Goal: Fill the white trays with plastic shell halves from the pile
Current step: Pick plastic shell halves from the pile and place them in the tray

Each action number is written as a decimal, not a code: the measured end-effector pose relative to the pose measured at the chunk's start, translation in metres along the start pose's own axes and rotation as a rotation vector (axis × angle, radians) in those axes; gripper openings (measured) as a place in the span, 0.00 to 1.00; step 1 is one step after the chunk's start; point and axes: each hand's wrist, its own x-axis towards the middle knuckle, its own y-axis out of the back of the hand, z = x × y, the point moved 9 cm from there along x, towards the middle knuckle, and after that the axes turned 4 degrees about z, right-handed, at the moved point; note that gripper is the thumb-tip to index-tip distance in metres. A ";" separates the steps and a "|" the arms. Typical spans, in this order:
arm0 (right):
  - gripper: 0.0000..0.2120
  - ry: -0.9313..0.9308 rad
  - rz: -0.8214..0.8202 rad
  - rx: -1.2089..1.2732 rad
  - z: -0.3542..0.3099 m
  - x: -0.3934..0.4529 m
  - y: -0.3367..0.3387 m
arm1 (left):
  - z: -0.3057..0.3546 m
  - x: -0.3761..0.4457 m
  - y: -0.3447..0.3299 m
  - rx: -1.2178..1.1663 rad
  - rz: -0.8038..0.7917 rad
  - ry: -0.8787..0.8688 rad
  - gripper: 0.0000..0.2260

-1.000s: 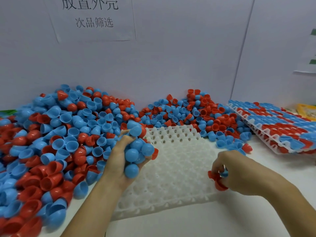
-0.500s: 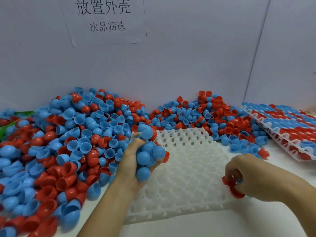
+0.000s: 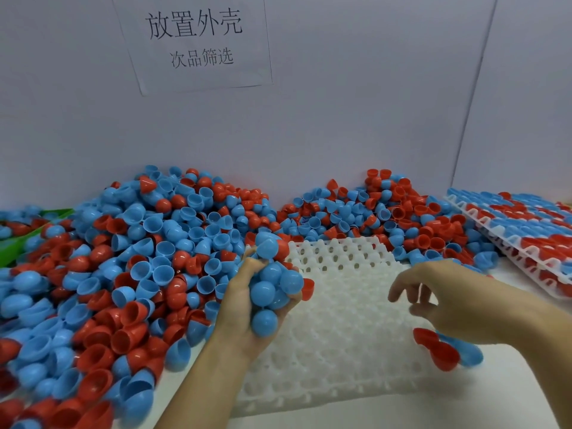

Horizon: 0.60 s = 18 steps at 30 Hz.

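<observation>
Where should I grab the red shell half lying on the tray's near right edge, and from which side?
Pinch the red shell half by its thin rim, coming from above and the left. It lies tilted with its opening toward the upper left, so the rim is exposed there, while a blue shell half crowds its right side. The right hand hovers just above it.

- This looks like a small factory or assembly workstation set up for manual sorting and packing, not a home.
- A printed paper sign [image 3: 198, 41] with Chinese characters is fixed to the plain grey partition wall [image 3: 356, 119], as a station label would be.
- A bulk pile of red and blue plastic shell halves [image 3: 123, 258] is heaped across the white bench [image 3: 510, 397].
- A white moulded tray [image 3: 340, 351] lies in front, and filled trays [image 3: 526, 230] are stacked at the right.
</observation>
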 end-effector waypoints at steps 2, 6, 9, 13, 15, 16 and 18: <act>0.16 0.077 0.083 0.075 -0.024 0.012 0.007 | 0.000 0.000 -0.001 -0.014 -0.004 0.000 0.12; 0.09 0.222 0.229 0.325 -0.077 0.040 0.010 | 0.002 -0.002 -0.003 -0.006 -0.023 -0.007 0.13; 0.08 0.211 0.166 0.583 -0.098 0.055 -0.013 | 0.004 -0.004 -0.007 -0.005 -0.068 0.001 0.16; 0.13 0.137 0.173 0.717 -0.094 0.059 -0.034 | 0.005 -0.001 -0.001 0.022 -0.035 -0.005 0.21; 0.15 0.074 0.237 0.759 -0.086 0.059 -0.034 | 0.007 -0.001 0.001 0.028 -0.018 -0.031 0.20; 0.16 0.047 0.256 0.789 -0.082 0.059 -0.034 | 0.008 -0.001 0.001 0.034 -0.011 -0.049 0.19; 0.16 0.027 0.250 0.837 -0.079 0.057 -0.036 | 0.011 -0.001 0.003 0.047 0.013 -0.075 0.15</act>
